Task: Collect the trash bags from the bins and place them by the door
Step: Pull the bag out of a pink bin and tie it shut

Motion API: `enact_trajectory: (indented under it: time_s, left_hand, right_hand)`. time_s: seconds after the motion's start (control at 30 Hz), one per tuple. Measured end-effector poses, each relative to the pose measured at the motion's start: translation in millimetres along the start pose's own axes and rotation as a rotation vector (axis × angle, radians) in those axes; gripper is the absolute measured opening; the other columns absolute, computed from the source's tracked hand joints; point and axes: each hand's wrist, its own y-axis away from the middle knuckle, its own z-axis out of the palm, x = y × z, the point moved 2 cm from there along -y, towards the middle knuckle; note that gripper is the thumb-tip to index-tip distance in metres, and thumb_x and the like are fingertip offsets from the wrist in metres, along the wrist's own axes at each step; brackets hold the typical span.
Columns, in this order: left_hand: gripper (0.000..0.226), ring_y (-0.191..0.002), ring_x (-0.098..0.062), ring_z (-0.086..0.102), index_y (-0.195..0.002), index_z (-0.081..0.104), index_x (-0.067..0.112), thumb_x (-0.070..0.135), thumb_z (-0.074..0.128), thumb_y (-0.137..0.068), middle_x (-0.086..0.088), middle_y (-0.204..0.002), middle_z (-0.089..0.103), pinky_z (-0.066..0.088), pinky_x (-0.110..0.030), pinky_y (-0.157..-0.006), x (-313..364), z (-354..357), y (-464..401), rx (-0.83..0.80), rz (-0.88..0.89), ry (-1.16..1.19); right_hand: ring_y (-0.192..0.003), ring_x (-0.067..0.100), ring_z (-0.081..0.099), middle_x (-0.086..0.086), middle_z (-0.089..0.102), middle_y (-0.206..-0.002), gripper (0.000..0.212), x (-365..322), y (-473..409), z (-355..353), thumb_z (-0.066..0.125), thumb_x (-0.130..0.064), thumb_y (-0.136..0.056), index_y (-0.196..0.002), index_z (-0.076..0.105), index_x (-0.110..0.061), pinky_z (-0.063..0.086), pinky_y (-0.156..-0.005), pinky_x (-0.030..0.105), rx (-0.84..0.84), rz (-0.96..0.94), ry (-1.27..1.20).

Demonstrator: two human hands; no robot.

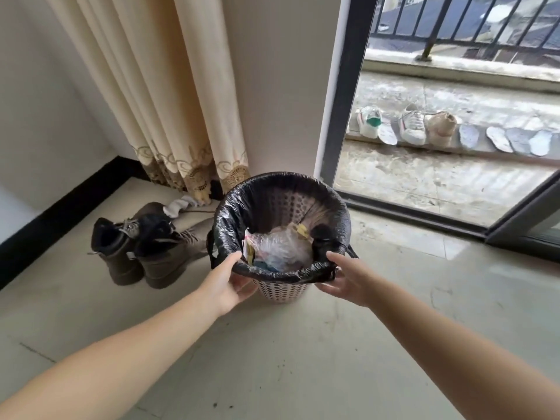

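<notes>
— Both hands reach to the near rim of the bin: the left hand (231, 281) has its thumb on top of the folded-over bag edge and its fingers under it, pinching the plastic, and the right hand (345, 280) grips the same edge on the other side, thumb above and fingers curled below.

— And around them, biggest things first?

— A pale tiled floor (272, 359) fills the lower view. Behind the bin hangs a cream curtain (157, 86) with a brown patterned hem, against a white wall. To the right, a dark-framed glass door (342, 86) looks onto a balcony with a black railing (454, 22).

— Where does the task's thing sit?

— The black trash bag (281, 192) lines a pale perforated wastebasket (283, 291) that stands on the floor just in front of the curtain and near the door frame. Its edge is folded out over the rim all the way round. Inside lies crumpled clear plastic with what may be paper scraps; the blur makes them hard to name.

— Anything smaller?

— A pair of brown boots (142, 247) stands left of the basket, close to it, with a white sock (181, 204) behind them by the curtain hem. Out on the balcony ledge, white sneakers (391, 124) and several insoles (515, 139) lie in a row.
</notes>
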Motion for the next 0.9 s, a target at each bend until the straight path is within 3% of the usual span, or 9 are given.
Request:
enact_trajectory:
  time_s: [0.07,0.17,0.33,0.47,0.57,0.67,0.8,0.9]
  left_hand:
    - [0.015,-0.074,-0.020,0.057,-0.086,0.058,0.012,0.026,0.057,-0.092,-0.008,-0.083,0.059,0.053,-0.040,-0.070,3.3,-5.1,2.3,-0.008,0.000,0.078]
    - [0.015,-0.079,-0.022,0.061,-0.096,0.060,0.011,0.025,0.057,-0.092,-0.010,-0.091,0.063,0.058,-0.039,-0.066,0.1,-11.2,5.7,-0.068,-0.015,0.083]
    - [0.019,-0.073,-0.024,0.063,-0.094,0.059,0.008,0.027,0.055,-0.094,-0.013,-0.088,0.063,0.059,-0.041,-0.062,-1.5,-4.1,10.9,-0.060,-0.002,0.037]
    - [0.029,-0.079,-0.023,0.061,-0.094,0.058,0.011,0.038,0.051,-0.094,-0.012,-0.088,0.062,0.054,-0.045,-0.078,-1.4,-3.6,12.8,-0.043,0.028,0.074]
    - [0.018,-0.080,-0.025,0.061,-0.096,0.057,0.009,0.026,0.052,-0.095,-0.014,-0.087,0.062,0.058,-0.046,-0.068,-6.0,-6.5,16.2,-0.085,0.041,0.075]
    - [0.017,-0.082,-0.025,0.062,-0.095,0.057,0.008,0.024,0.051,-0.096,-0.014,-0.089,0.062,0.060,-0.043,-0.066,-9.6,-11.3,17.8,-0.061,0.079,0.087]
    - [0.016,-0.082,-0.024,0.061,-0.090,0.057,0.007,0.016,0.047,-0.097,-0.014,-0.089,0.062,0.060,-0.038,-0.063,-1.9,-17.5,19.4,-0.023,0.119,0.124]
    - [0.018,-0.078,-0.023,0.060,-0.088,0.056,0.004,0.005,0.041,-0.098,-0.014,-0.086,0.061,0.058,-0.038,-0.066,-0.5,-15.3,18.9,0.070,0.162,0.145]
  right_hand:
    - [-0.071,0.022,0.063,0.012,0.059,-0.096,0.003,1.0,5.2,-2.0,0.052,-0.009,-0.094,-0.093,0.054,-0.011,0.057,-0.050,0.026,-0.002,0.025,-0.077]
    - [-0.054,0.017,0.066,0.011,0.054,-0.103,0.007,3.8,7.1,-6.2,0.054,-0.005,-0.092,-0.098,0.052,-0.009,0.053,-0.045,0.020,-0.014,0.038,-0.084]
    - [-0.066,0.016,0.059,0.007,0.058,-0.090,0.013,6.4,10.6,-9.5,0.059,-0.009,-0.091,-0.101,0.052,-0.009,0.052,-0.044,0.019,0.008,-0.006,-0.037]
    - [-0.068,0.017,0.056,0.007,0.058,-0.091,0.013,5.4,11.1,-11.9,0.063,-0.010,-0.088,-0.098,0.055,-0.009,0.050,-0.041,0.018,0.054,-0.013,0.011]
    - [-0.047,0.012,0.045,0.007,0.053,-0.082,0.022,4.3,8.5,-17.2,0.069,-0.013,-0.084,-0.095,0.050,-0.010,0.038,-0.035,0.015,0.088,0.013,0.106]
    - [-0.028,0.006,0.032,0.006,0.044,-0.069,0.016,2.2,6.9,-24.2,0.064,-0.009,-0.087,-0.086,0.048,-0.012,0.025,-0.031,0.012,0.104,-0.022,0.131]
    - [-0.027,0.004,0.030,0.004,0.043,-0.065,0.010,-3.2,15.6,-22.8,0.057,-0.008,-0.090,-0.082,0.052,-0.011,0.018,-0.031,0.010,0.108,-0.090,0.175]
    - [-0.039,0.007,0.034,0.002,0.040,-0.068,0.008,-4.9,17.2,-19.4,0.060,-0.010,-0.089,-0.083,0.055,-0.013,0.019,-0.032,0.012,0.130,-0.116,0.183]
